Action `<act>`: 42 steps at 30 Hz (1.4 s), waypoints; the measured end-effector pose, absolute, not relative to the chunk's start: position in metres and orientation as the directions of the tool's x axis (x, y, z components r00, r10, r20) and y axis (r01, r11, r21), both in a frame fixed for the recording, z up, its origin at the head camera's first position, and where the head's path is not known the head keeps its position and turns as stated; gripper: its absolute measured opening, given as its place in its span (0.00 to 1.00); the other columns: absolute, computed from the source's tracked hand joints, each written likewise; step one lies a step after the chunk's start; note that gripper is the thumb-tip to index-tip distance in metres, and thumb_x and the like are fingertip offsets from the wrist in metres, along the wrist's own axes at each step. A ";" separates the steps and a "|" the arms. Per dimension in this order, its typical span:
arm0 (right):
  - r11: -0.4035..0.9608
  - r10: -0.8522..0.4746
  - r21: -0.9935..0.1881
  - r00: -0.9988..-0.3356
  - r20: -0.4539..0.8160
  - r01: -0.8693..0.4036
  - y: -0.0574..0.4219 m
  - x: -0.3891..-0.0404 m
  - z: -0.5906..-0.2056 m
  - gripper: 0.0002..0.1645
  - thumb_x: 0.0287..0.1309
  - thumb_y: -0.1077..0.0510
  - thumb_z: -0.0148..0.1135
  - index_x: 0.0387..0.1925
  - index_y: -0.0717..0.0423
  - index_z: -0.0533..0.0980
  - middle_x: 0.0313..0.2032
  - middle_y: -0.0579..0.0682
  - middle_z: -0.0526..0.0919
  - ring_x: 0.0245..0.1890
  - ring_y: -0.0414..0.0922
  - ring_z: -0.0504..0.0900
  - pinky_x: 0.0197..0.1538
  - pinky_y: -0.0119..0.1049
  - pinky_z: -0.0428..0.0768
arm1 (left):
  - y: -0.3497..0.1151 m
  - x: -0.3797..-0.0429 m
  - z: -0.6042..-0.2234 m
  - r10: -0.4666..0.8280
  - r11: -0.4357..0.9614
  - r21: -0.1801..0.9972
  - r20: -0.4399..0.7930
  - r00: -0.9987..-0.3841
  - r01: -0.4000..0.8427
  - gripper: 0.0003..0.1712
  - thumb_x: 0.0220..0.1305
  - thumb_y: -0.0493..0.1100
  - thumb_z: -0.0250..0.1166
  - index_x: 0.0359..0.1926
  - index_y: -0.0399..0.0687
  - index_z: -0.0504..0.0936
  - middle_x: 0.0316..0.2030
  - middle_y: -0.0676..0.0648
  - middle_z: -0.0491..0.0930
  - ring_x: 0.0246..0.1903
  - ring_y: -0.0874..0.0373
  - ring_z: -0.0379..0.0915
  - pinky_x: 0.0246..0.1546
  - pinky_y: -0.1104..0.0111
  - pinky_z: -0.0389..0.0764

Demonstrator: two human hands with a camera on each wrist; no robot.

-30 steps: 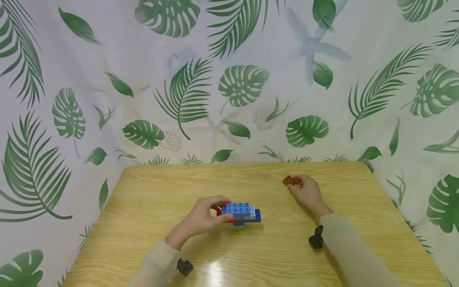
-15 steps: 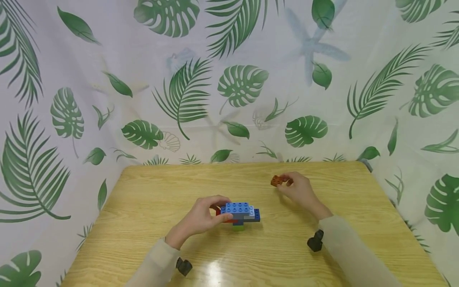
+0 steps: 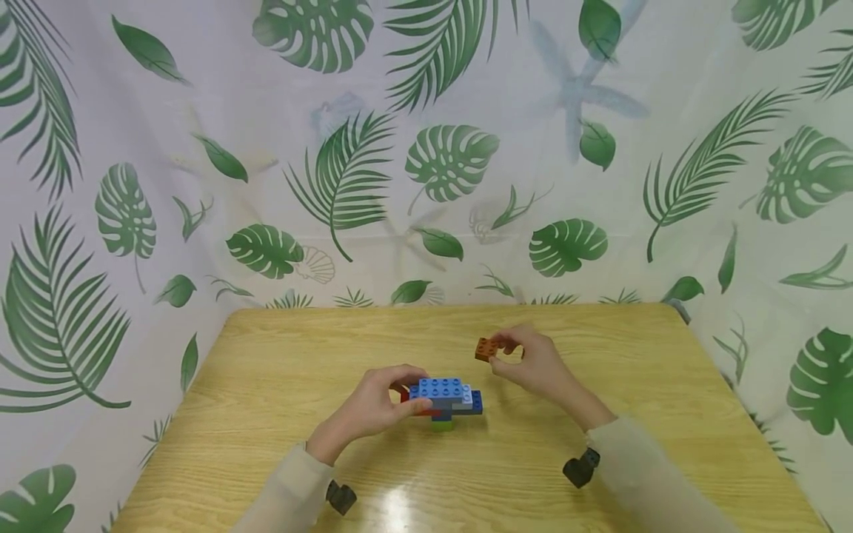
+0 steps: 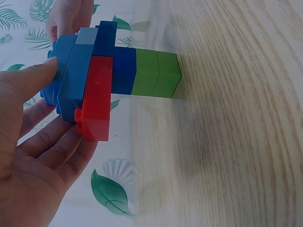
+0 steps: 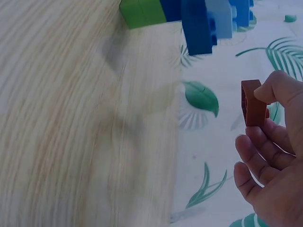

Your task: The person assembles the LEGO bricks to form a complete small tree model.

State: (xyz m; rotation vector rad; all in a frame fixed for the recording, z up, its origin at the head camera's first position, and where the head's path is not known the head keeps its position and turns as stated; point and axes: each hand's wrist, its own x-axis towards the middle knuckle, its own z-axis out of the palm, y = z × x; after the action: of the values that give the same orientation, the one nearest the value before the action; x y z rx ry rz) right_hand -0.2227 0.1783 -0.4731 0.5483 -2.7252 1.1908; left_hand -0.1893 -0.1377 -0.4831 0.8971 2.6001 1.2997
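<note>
My left hand (image 3: 381, 403) grips the left part of a stack of toy building bricks (image 3: 441, 388), thumb in front and fingers behind. The stack stands upright on the table, wide at the top and narrow below. In the left wrist view a red brick (image 4: 98, 99) juts out under blue ones, and green bricks (image 4: 157, 72) form the foot. To the right and farther back, my right hand (image 3: 538, 364) pinches a small brown brick (image 3: 486, 349) between thumb and fingers, studs up. The right wrist view shows the brown brick (image 5: 254, 104) held above the table, apart from the stack.
The wooden table (image 3: 300, 340) reaches back to a white leaf-print cloth (image 3: 373, 185) that hangs behind it and on both sides. A black wrist camera (image 3: 581, 468) sits at the right cuff, another black camera (image 3: 341, 497) at the left.
My right hand has carried the brown brick leftward and a little nearer, toward the stack. The left hand and the stack have stayed in place.
</note>
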 end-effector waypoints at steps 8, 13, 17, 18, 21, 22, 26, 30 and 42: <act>0.590 -0.368 -0.654 -0.878 0.305 -0.474 0.159 -0.209 -0.463 0.18 0.59 0.59 0.74 0.51 0.55 0.85 0.42 0.48 0.86 0.41 0.42 0.78 0.39 0.34 0.73 | -0.137 -0.189 -0.483 0.542 0.466 0.760 0.160 -0.825 0.454 0.24 0.69 0.51 0.73 0.61 0.46 0.84 0.53 0.47 0.88 0.51 0.54 0.85 0.51 0.59 0.86; 0.570 -0.415 -0.620 -0.840 0.350 -0.540 0.148 -0.204 -0.460 0.17 0.58 0.59 0.76 0.49 0.52 0.85 0.40 0.44 0.84 0.40 0.40 0.77 0.39 0.33 0.75 | -0.137 -0.190 -0.483 0.544 0.464 0.758 0.165 -0.823 0.459 0.24 0.69 0.50 0.73 0.61 0.46 0.84 0.53 0.47 0.88 0.50 0.54 0.85 0.51 0.59 0.86; 0.540 -0.448 -0.622 -0.819 0.358 -0.567 0.141 -0.200 -0.457 0.17 0.57 0.59 0.76 0.49 0.51 0.85 0.41 0.44 0.85 0.40 0.43 0.78 0.39 0.38 0.77 | -0.138 -0.190 -0.483 0.547 0.457 0.761 0.169 -0.820 0.462 0.23 0.69 0.50 0.73 0.61 0.46 0.84 0.52 0.47 0.89 0.49 0.55 0.85 0.50 0.59 0.86; 0.533 -0.455 -0.624 -0.815 0.359 -0.572 0.140 -0.199 -0.457 0.17 0.57 0.59 0.76 0.49 0.51 0.85 0.41 0.44 0.85 0.40 0.43 0.78 0.39 0.38 0.77 | -0.138 -0.190 -0.483 0.548 0.454 0.761 0.171 -0.818 0.464 0.23 0.69 0.50 0.73 0.61 0.46 0.84 0.52 0.47 0.89 0.49 0.55 0.85 0.50 0.60 0.86; 0.515 -0.472 -0.626 -0.803 0.363 -0.585 0.136 -0.197 -0.455 0.17 0.57 0.59 0.76 0.48 0.51 0.85 0.41 0.43 0.85 0.40 0.42 0.78 0.39 0.37 0.77 | -0.138 -0.191 -0.483 0.551 0.448 0.760 0.180 -0.815 0.471 0.23 0.69 0.49 0.73 0.61 0.46 0.84 0.52 0.47 0.89 0.49 0.55 0.85 0.49 0.60 0.86; 0.510 -0.477 -0.623 -0.798 0.369 -0.593 0.134 -0.197 -0.455 0.17 0.57 0.60 0.76 0.48 0.52 0.85 0.40 0.43 0.85 0.40 0.41 0.78 0.39 0.36 0.77 | -0.138 -0.191 -0.483 0.552 0.446 0.760 0.183 -0.814 0.473 0.23 0.69 0.49 0.73 0.61 0.46 0.84 0.52 0.47 0.89 0.49 0.55 0.85 0.49 0.60 0.87; 0.488 -0.497 -0.626 -0.783 0.373 -0.608 0.131 -0.194 -0.453 0.16 0.56 0.60 0.76 0.48 0.52 0.85 0.40 0.44 0.85 0.40 0.39 0.77 0.39 0.33 0.75 | -0.138 -0.191 -0.483 0.554 0.445 0.759 0.183 -0.812 0.475 0.24 0.69 0.49 0.74 0.61 0.45 0.84 0.52 0.47 0.89 0.49 0.55 0.85 0.49 0.60 0.87; 0.480 -0.515 -0.630 -0.777 0.362 -0.611 0.128 -0.192 -0.453 0.16 0.58 0.60 0.75 0.49 0.52 0.84 0.40 0.43 0.85 0.40 0.39 0.77 0.40 0.33 0.76 | -0.138 -0.191 -0.483 0.553 0.445 0.762 0.179 -0.814 0.470 0.24 0.68 0.49 0.74 0.61 0.46 0.84 0.51 0.47 0.89 0.48 0.56 0.85 0.49 0.60 0.87; 0.451 -0.549 -0.619 -0.747 0.376 -0.643 0.122 -0.190 -0.456 0.16 0.58 0.61 0.75 0.49 0.52 0.84 0.41 0.43 0.84 0.41 0.39 0.79 0.42 0.32 0.78 | -0.139 -0.192 -0.484 0.552 0.444 0.756 0.192 -0.811 0.482 0.23 0.69 0.48 0.74 0.60 0.45 0.84 0.49 0.48 0.89 0.46 0.57 0.85 0.49 0.61 0.87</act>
State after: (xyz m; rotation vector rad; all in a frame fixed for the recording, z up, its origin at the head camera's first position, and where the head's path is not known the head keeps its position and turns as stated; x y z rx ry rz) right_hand -0.1900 0.1217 -0.4556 1.0615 -2.5706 1.1778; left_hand -0.1919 -0.1387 -0.4844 0.9328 2.5987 1.3178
